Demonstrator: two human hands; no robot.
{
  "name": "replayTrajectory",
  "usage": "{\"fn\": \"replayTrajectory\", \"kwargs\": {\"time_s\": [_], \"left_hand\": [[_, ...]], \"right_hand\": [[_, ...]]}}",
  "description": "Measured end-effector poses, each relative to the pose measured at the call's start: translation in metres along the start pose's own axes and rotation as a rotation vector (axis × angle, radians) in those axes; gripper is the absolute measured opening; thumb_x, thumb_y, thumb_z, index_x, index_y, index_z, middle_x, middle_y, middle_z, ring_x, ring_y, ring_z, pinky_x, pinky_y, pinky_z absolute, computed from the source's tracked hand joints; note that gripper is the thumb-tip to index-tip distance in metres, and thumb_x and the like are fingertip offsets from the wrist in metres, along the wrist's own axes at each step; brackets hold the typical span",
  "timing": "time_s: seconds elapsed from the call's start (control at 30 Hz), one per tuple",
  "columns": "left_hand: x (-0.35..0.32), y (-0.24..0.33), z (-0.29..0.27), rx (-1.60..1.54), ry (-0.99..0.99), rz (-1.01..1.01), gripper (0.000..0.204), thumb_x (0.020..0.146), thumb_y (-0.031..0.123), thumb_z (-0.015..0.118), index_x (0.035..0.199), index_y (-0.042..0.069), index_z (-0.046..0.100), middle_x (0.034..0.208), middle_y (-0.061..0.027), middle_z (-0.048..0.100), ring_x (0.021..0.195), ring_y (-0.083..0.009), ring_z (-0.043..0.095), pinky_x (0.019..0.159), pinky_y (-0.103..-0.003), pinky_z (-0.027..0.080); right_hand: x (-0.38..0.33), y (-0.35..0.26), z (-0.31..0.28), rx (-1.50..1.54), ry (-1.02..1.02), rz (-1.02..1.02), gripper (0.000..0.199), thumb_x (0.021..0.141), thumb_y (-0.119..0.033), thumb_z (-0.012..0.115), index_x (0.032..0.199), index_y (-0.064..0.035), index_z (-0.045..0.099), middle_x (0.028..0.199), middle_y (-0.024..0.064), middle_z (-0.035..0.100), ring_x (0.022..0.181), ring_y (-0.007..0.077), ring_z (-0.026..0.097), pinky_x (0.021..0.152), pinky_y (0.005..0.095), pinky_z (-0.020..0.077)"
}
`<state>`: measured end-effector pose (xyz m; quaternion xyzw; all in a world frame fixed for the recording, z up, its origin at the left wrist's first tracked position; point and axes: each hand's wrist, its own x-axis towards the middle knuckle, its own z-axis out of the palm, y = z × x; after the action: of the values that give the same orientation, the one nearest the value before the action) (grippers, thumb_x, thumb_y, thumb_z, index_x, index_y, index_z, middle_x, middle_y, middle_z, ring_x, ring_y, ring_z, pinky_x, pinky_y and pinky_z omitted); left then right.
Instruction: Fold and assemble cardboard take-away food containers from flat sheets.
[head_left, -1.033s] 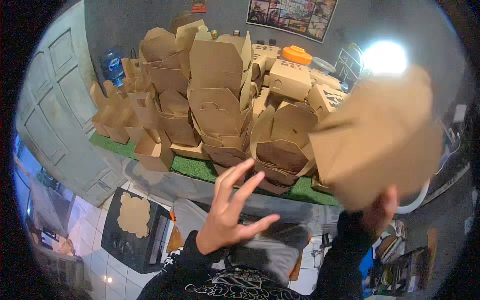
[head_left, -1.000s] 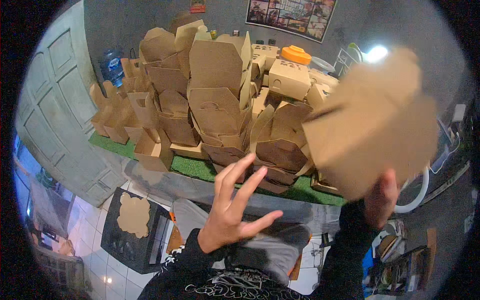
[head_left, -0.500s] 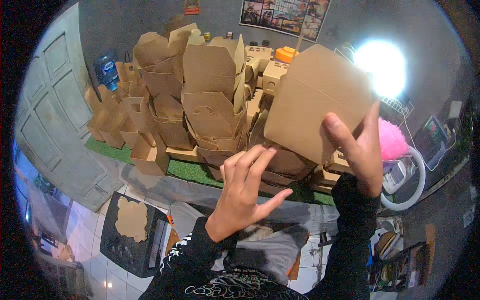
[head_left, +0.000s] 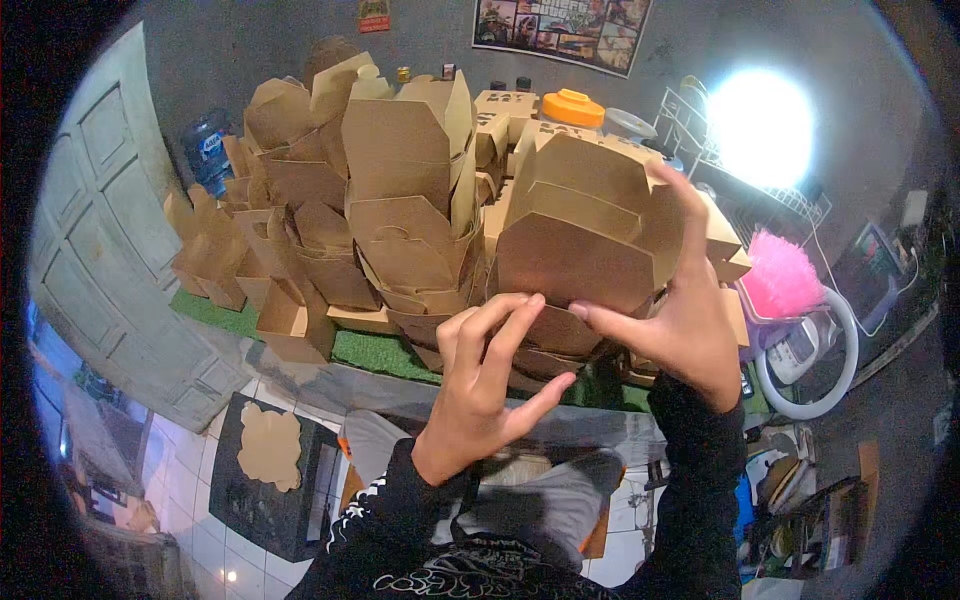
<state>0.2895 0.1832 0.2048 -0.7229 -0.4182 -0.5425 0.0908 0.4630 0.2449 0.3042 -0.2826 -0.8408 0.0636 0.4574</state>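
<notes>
Cardboard box (head_left: 585, 230), half-folded, hung before the stacked boxes (head_left: 400, 200); right hand (head_left: 690, 320) gripped its side, left hand (head_left: 485, 380) fingers spread loosely beneath. Folding seemed underway; closing the flaps likely needs both hands.

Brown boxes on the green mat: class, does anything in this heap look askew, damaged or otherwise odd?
Yes. The boxes are heaped, not stacked square: many lean with flaps gaping. One flat cutout lies apart on a dark crate down on the floor. The box in the right hand looks whole; no tears or spills show.
</notes>
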Motion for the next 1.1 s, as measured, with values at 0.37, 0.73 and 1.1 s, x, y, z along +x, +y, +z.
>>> {"fn": "replayTrajectory", "kwargs": {"time_s": [0.37, 0.73, 1.1], "left_hand": [[-0.012, -0.011, 0.017, 0.046, 0.024, 0.014, 0.083, 0.059, 0.014, 0.083, 0.132, 0.005, 0.045, 0.131, -0.0189, 0.034, 0.117, -0.0333, 0.041, 0.094, -0.039, 0.039], [-0.026, -0.017, 0.026, 0.09, 0.124, 0.007, 0.083, 0.059, 0.022, 0.084, 0.131, 0.006, 0.046, 0.135, -0.0231, 0.03, 0.122, -0.0379, 0.037, 0.098, -0.042, 0.039], [-0.04, -0.021, 0.032, 0.126, 0.179, 0.047, 0.093, 0.058, 0.033, 0.086, 0.135, 0.011, 0.037, 0.139, -0.0301, 0.025, 0.121, -0.0407, 0.038, 0.096, -0.046, 0.04]], "right_hand": [[-0.011, -0.002, -0.002, -0.386, -0.273, 0.038, 0.054, 0.086, -0.046, 0.058, 0.13, -0.015, 0.049, 0.133, 0.0338, 0.033, 0.12, 0.0483, 0.039, 0.097, 0.049, 0.0341], [-0.012, 0.0, 0.004, -0.241, -0.303, 0.209, 0.079, 0.078, -0.055, 0.063, 0.142, -0.0186, 0.033, 0.137, 0.039, 0.028, 0.127, 0.051, 0.032, 0.101, 0.0526, 0.0318], [-0.037, -0.004, -0.002, -0.052, 0.001, 0.117, 0.097, 0.068, -0.045, 0.077, 0.14, 0.0008, 0.03, 0.14, 0.0224, 0.037, 0.131, 0.0374, 0.035, 0.107, 0.0432, 0.0287]]}}
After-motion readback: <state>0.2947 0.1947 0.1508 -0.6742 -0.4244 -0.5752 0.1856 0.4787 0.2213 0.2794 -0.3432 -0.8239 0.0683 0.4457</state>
